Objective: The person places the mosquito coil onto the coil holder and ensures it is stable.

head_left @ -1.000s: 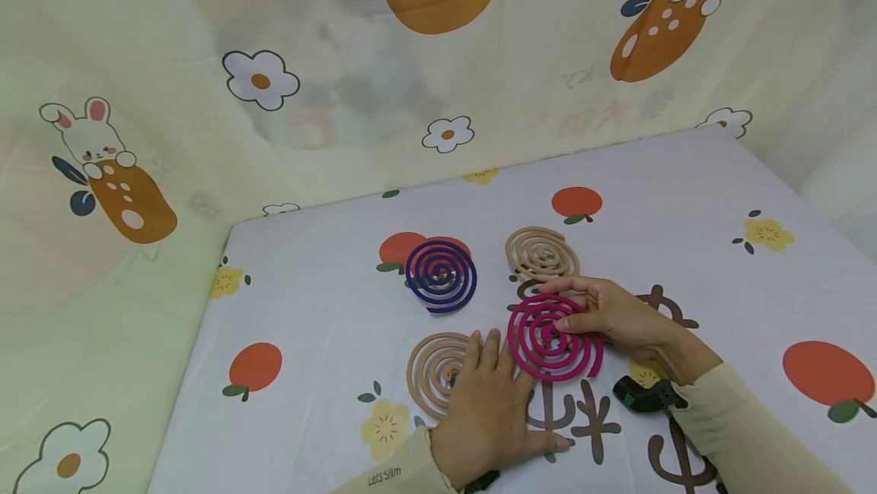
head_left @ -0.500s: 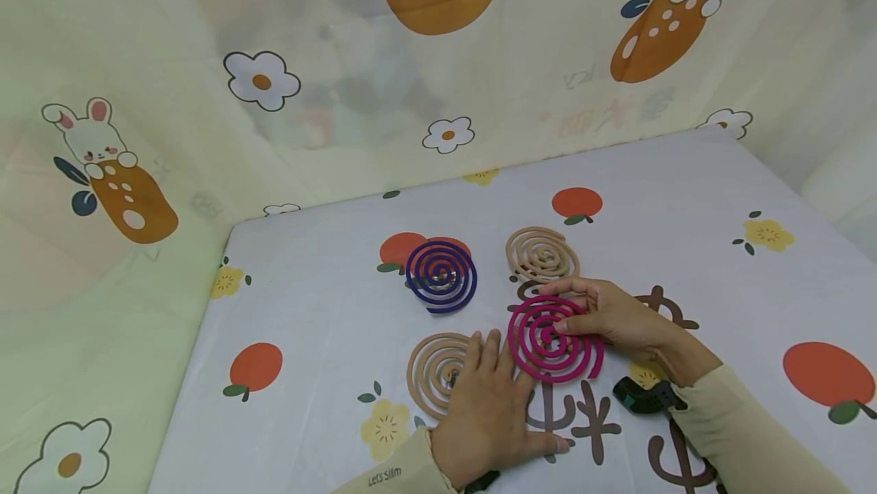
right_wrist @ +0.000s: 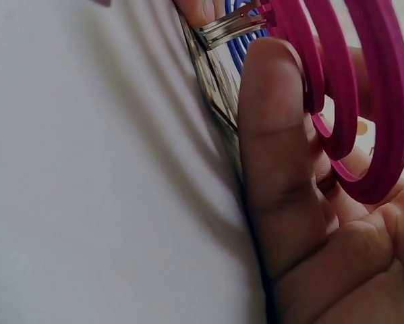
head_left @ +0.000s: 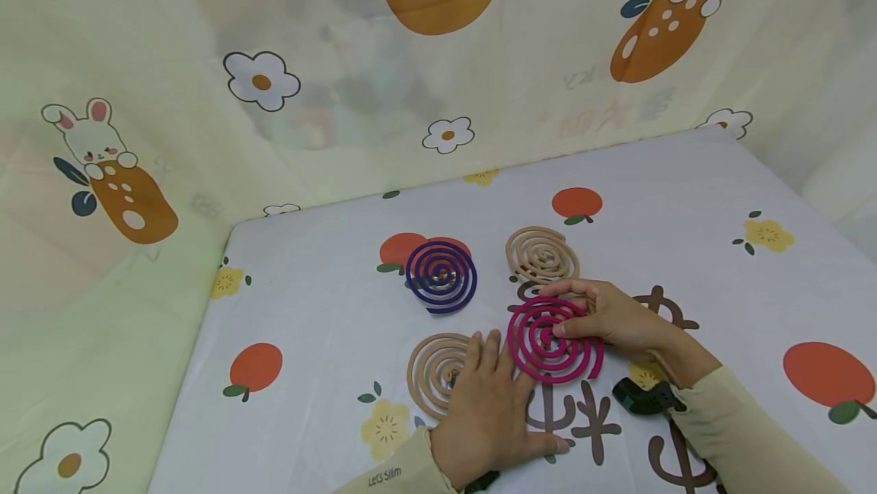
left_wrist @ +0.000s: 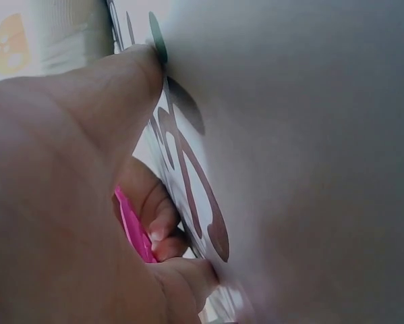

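My right hand (head_left: 613, 319) pinches a pink mosquito coil (head_left: 546, 335), tilted just above the table, with the thumb near its centre. In the right wrist view a thin slotted metal piece (right_wrist: 232, 27) meets the middle of the pink coil, close to a fingertip. My left hand (head_left: 486, 406) lies with straight, spread fingers over the right part of a tan mosquito coil (head_left: 438, 336), hiding that side of it. The left fingertips are right by the pink coil's lower left edge; whether they touch it I cannot tell.
A dark blue mosquito coil (head_left: 441, 273) lies farther back on the left. Behind the right hand is another tan mosquito coil (head_left: 546, 255). The patterned white tablecloth (head_left: 322, 311) reaches back to a hanging printed curtain (head_left: 342, 167).
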Tool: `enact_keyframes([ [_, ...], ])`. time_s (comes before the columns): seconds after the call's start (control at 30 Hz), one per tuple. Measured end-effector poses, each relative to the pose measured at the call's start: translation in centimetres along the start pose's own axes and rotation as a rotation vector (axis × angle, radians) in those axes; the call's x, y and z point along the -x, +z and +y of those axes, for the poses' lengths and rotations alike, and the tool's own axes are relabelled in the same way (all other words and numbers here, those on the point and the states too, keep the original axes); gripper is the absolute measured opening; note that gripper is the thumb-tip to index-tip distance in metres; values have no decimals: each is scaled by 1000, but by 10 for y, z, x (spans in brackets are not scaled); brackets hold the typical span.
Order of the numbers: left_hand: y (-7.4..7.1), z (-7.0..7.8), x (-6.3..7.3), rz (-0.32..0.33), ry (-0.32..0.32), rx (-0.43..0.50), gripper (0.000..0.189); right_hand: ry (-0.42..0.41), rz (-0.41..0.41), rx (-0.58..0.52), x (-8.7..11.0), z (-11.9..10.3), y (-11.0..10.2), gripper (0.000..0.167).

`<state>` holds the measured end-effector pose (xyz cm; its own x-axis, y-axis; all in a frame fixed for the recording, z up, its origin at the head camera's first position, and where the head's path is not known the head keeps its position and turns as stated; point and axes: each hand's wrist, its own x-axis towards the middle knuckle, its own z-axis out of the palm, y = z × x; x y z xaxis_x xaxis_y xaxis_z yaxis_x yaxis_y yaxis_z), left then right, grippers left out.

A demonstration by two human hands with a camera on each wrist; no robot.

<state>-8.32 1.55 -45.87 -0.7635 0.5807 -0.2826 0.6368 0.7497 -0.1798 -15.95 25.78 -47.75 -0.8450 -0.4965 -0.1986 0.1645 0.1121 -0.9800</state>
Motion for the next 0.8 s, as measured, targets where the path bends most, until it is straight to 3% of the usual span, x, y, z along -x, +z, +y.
enact_keyframes([
  [0.8,-1,-1,-3,-27,-2,34,112,58,53,137,4,-5,-2,61],
])
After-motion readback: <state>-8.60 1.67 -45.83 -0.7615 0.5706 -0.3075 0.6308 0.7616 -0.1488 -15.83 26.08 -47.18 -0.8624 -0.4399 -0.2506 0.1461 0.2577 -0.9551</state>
